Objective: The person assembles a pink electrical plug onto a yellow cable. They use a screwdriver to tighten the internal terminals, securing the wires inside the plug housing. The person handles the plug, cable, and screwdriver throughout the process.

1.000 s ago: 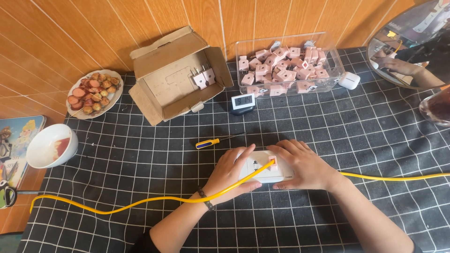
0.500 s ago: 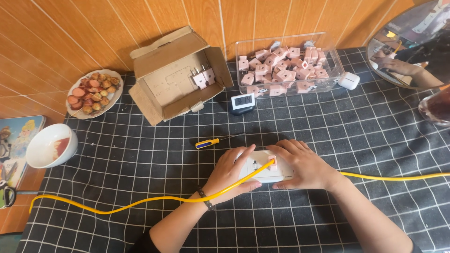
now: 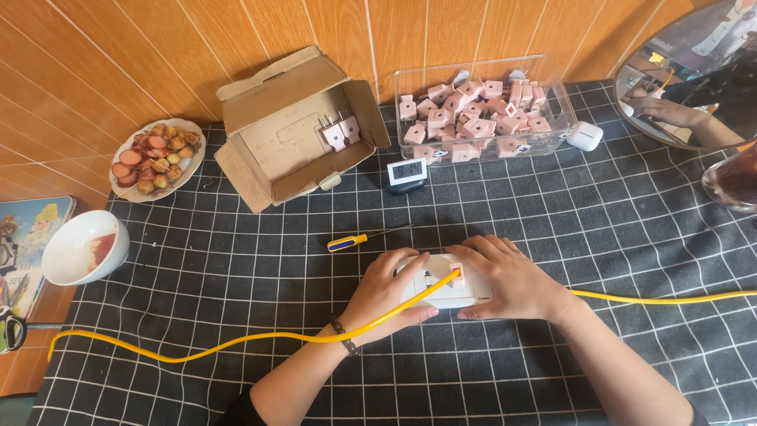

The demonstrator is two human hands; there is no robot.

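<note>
Both my hands rest on a white power strip (image 3: 441, 293) lying on the black checked tablecloth (image 3: 236, 268). My left hand (image 3: 386, 292) holds the strip's left end. My right hand (image 3: 509, 278) covers its right end, fingers pressing on a small pink plug (image 3: 457, 275) seated in the strip. A yellow cable (image 3: 236, 341) runs from the plug leftward across my left wrist; another yellow stretch (image 3: 662, 299) leads off to the right edge.
A yellow-handled screwdriver (image 3: 359, 239) lies just beyond my hands. Farther back stand an open cardboard box (image 3: 296, 130) with two pink plugs, a clear bin of several pink plugs (image 3: 481, 110), a small digital clock (image 3: 407, 171), a snack plate (image 3: 156, 158) and a white bowl (image 3: 83, 246).
</note>
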